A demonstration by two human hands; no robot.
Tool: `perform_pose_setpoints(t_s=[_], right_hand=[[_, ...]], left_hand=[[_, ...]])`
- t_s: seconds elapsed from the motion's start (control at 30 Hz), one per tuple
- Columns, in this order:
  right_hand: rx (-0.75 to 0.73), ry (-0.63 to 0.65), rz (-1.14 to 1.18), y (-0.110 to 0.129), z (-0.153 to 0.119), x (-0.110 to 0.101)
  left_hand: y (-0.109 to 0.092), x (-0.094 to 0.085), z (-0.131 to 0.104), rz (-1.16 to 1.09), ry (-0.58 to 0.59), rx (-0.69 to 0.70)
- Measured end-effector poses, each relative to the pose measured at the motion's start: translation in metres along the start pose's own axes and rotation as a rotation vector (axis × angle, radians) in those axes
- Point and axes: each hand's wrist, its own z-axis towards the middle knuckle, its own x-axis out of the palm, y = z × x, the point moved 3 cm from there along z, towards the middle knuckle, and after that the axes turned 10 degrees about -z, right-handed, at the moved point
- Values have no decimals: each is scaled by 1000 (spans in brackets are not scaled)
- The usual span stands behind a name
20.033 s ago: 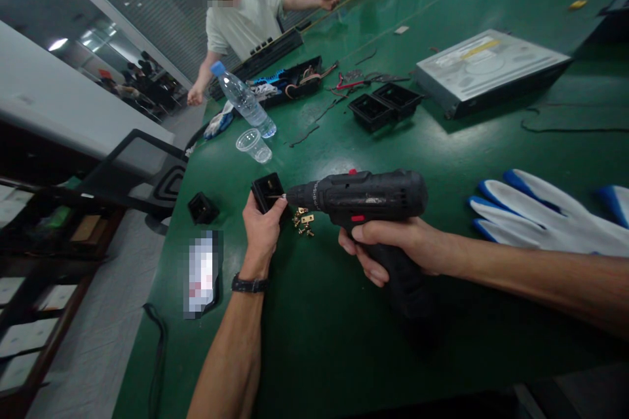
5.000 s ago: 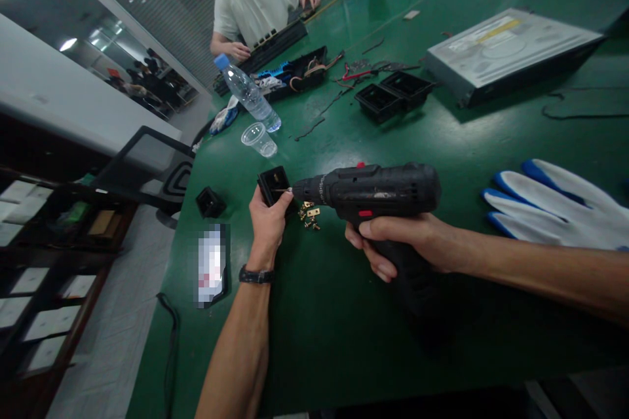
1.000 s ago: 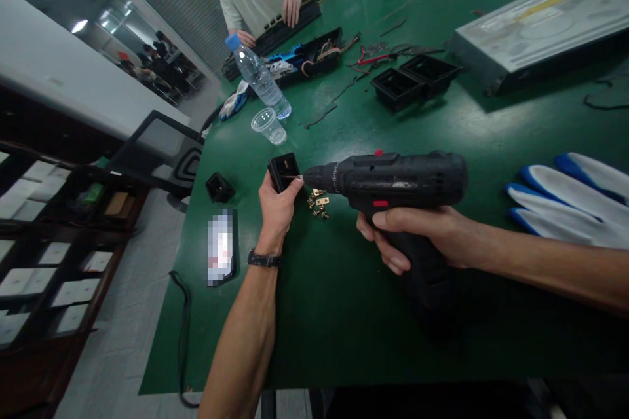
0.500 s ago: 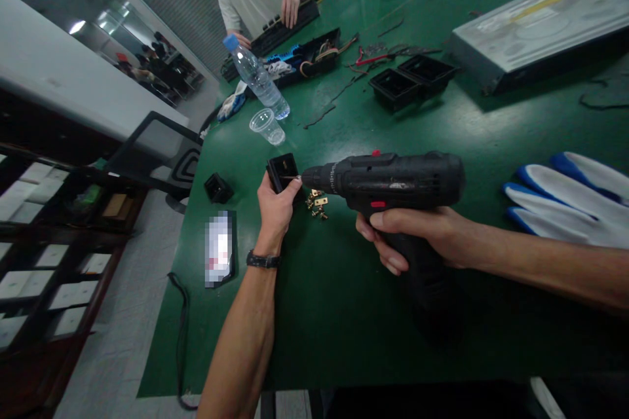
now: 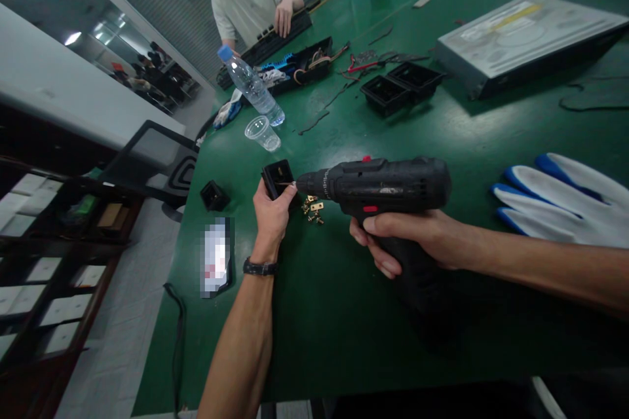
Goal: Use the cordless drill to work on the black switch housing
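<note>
My left hand (image 5: pixel 273 213) is closed round a small black box (image 5: pixel 278 177), its open side turned toward the drill. My right hand (image 5: pixel 393 236) grips the handle of a black cordless drill (image 5: pixel 388 183) with red switches. The drill points left, and its thin bit reaches to the box opening beside my left thumb; whether it touches a part inside is too small to tell. Several brass-coloured screws and small plates (image 5: pixel 314 208) lie on the green table (image 5: pixel 324 314) just under the drill's chuck. Another small black box (image 5: pixel 214 196) stands left of my left hand.
A phone (image 5: pixel 216 255) lies left of my left forearm. Beyond are a plastic cup (image 5: pixel 263 133), a water bottle (image 5: pixel 253 87), black trays (image 5: pixel 400 86) and a metal-cased unit (image 5: pixel 531 42). White-blue gloves (image 5: pixel 565 200) lie at right. A person (image 5: pixel 255 3) works across the table.
The view has shifted slightly, so most things appear a little left and lower. Both hands keep their holds, with the drill bit still at the box.
</note>
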Motion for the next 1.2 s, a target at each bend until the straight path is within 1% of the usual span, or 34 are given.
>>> perform_pose_setpoints(t_s=[0.23, 0.53, 0.83, 1.2], right_hand=[[24, -4, -21, 1, 0, 0], [8, -4, -7, 0, 1, 0], [7, -4, -21, 2, 1, 0], [7, -7, -6, 0, 0, 0]], left_hand=[[1, -1, 0, 1, 5, -7], [5, -3, 2, 17, 21, 26], [5, -3, 3, 41, 19, 14], [4, -2, 2, -10, 25, 0]])
